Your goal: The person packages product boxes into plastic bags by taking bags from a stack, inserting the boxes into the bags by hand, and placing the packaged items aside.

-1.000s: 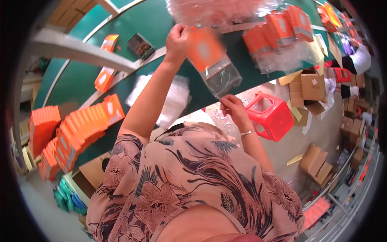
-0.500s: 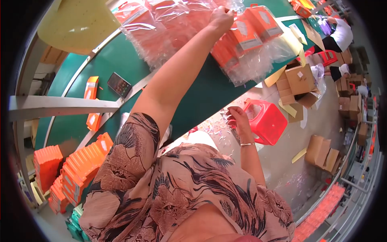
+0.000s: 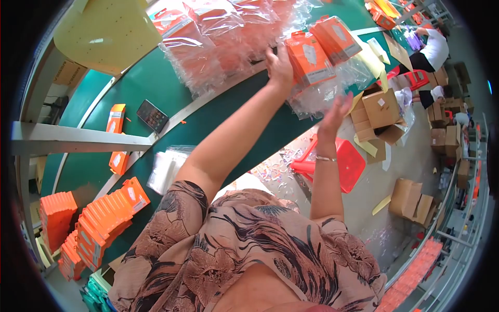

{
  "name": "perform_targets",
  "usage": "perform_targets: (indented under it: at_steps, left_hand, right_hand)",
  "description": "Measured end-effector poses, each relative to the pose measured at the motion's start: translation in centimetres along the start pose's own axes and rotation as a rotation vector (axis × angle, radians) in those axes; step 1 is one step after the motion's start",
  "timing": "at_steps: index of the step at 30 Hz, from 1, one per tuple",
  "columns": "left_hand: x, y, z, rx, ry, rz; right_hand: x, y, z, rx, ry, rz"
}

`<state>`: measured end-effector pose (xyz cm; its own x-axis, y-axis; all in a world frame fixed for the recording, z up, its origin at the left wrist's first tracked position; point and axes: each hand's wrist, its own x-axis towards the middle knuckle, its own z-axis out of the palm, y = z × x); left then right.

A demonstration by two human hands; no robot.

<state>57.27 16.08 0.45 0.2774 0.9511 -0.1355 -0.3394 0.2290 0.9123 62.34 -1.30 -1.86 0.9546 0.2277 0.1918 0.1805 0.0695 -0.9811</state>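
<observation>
My left hand (image 3: 280, 68) is over the green table, its fingers apart and its palm side at the left edge of an orange printed box (image 3: 310, 60). Beside that box lies another orange box (image 3: 337, 37), and clear plastic bags (image 3: 327, 91) spread below both. My right hand (image 3: 332, 117) is raised just off the table's near edge, fingers stretched upward, with nothing visible in it. To the left of my left hand lies a heap of orange boxes in clear bags (image 3: 218, 44).
A phone (image 3: 153, 116) and a stack of clear bags (image 3: 169, 169) lie on the table (image 3: 244, 138). Flat orange boxes (image 3: 104, 223) stand in rows at left. A red stool (image 3: 345, 166) and open cartons (image 3: 382, 109) are on the floor. Co-workers (image 3: 434, 49) sit at far right.
My left hand has come down from the top of the pile to the box's left side. My right hand has risen from beside the stool toward the boxes. The clear bag stack is now uncovered.
</observation>
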Motion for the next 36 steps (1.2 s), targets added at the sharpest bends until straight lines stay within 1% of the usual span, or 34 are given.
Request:
perform_targets:
  at_steps: [1, 2, 3, 4, 5, 6, 7, 8, 9, 10, 12, 14, 15, 16, 18, 19, 21, 23, 25, 26, 27, 29, 30, 32, 33, 34, 35, 36]
  left_hand:
    - [-1.2, -0.3, 0.6, 0.0, -0.081, -0.091]
    - [-2.0, -0.5, 1.1, -0.001, -0.164, -0.182]
    - [-2.2, 0.2, 1.9, -0.007, -0.162, -0.182]
    - [-2.4, 1.7, 2.8, 0.116, -0.151, -0.224]
    - [-2.4, 3.4, 3.7, 0.241, -0.139, -0.264]
    - [-2.2, 4.0, 4.1, 0.366, -0.127, -0.303]
    - [-2.3, 4.5, 4.1, 0.365, -0.128, -0.303]
    - [-2.2, 4.6, 4.0, 0.407, -0.172, -0.284]
    - [-2.1, 4.7, 3.9, 0.449, -0.216, -0.264]
    - [-1.9, 4.9, 3.8, 0.491, -0.258, -0.24]
    - [-1.6, 3.6, 3.8, 0.485, -0.223, -0.206]
    - [-1.5, 1.9, 3.2, 0.469, -0.153, -0.144]
    - [-1.4, 1.0, 2.4, 0.468, -0.148, -0.144]
    - [-1.2, 0.6, 1.1, 0.331, -0.259, -0.112]
    - [-1.5, 1.1, -1.8, 0.05, -0.479, -0.042]
    - [-2.1, 1.7, -3.1, 0.046, -0.48, -0.038]
    - [-5.5, 4.6, -6.2, 0.087, -0.504, -0.104]
    - [-7.1, 5.9, -9.4, 0.341, -0.436, -0.319]
    - [-8.2, 4.7, -13.8, 0.311, -0.448, -0.343]
    - [-9.0, 4.0, -16.0, 0.309, -0.425, -0.353]
    - [-9.9, 3.4, -18.7, 0.292, -0.429, -0.319]
    - [-13.5, 2.5, -24.7, 0.259, -0.37, -0.275]
    - [-16.1, 2.3, -27.6, 0.258, -0.272, -0.313]
    - [-21.0, 2.2, -33.0, 0.595, -0.093, -0.094]
    - [-23.0, 2.4, -35.1, 0.779, -0.028, 0.013]
    - [-24.7, 2.5, -37.2, 0.789, 0.033, -0.016]
    - [-25.9, 2.7, -39.0, 0.904, 0.109, 0.051]
    - [-26.9, 2.7, -40.5, 1.017, 0.172, 0.12]
  right_hand:
    - [0.5, 0.5, 1.3, -0.121, -0.092, -0.162]
    - [1.2, 0.8, 2.5, -0.123, -0.094, -0.166]
    - [1.5, -0.2, 4.2, -0.162, -0.093, -0.245]
    - [2.0, -0.7, 5.4, -0.2, -0.092, -0.322]
    - [2.9, -1.1, 6.3, -0.201, -0.094, -0.324]
    - [4.0, -1.2, 7.3, -0.258, -0.08, -0.383]
    - [4.9, -1.2, 8.0, -0.316, -0.065, -0.441]
    - [5.2, -1.3, 8.1, -0.376, -0.05, -0.499]
    - [5.2, -1.3, 7.9, -0.378, -0.05, -0.5]
    - [5.1, -1.3, 7.9, -0.46, 0.023, -0.527]
    - [4.8, -1.2, 8.2, -0.62, 0.171, -0.575]
    - [4.3, -1.4, 8.0, -0.601, 0.169, -0.551]
    - [4.0, -1.5, 7.5, -0.584, 0.17, -0.526]
    - [3.7, -1.7, 7.1, -0.566, 0.172, -0.5]
    - [3.3, -2.4, 6.0, -0.602, 0.176, -0.518]
    - [3.4, -2.9, 5.3, -0.638, 0.185, -0.536]
    - [3.6, -4.5, 3.3, -0.679, 0.195, -0.553]
    - [5.1, -7.1, 0.9, -0.883, 0.307, -0.715]
    - [8.9, -8.1, -1.5, -0.66, 0.233, -0.692]
    - [8.3, -10.1, -1.3, -0.438, 0.171, -0.613]
    - [7.1, -12.9, -0.6, -0.212, 0.093, -0.521]
    - [2.6, -16.0, 1.2, -0.044, -0.113, -0.401]
    - [-0.3, -15.6, 2.0, -0.046, -0.201, -0.345]
    - [-6.2, -14.2, 3.7, 0.012, -0.717, -0.253]
    - [-9.7, -12.3, 4.8, -0.006, -0.961, -0.208]
    - [-13.7, -9.6, 5.6, -0.02, -1.194, -0.18]
    - [-17.4, -6.8, 6.4, -0.19, -1.395, -0.091]
    - [-21.5, -3.9, 6.9, -0.21, -1.542, -0.043]
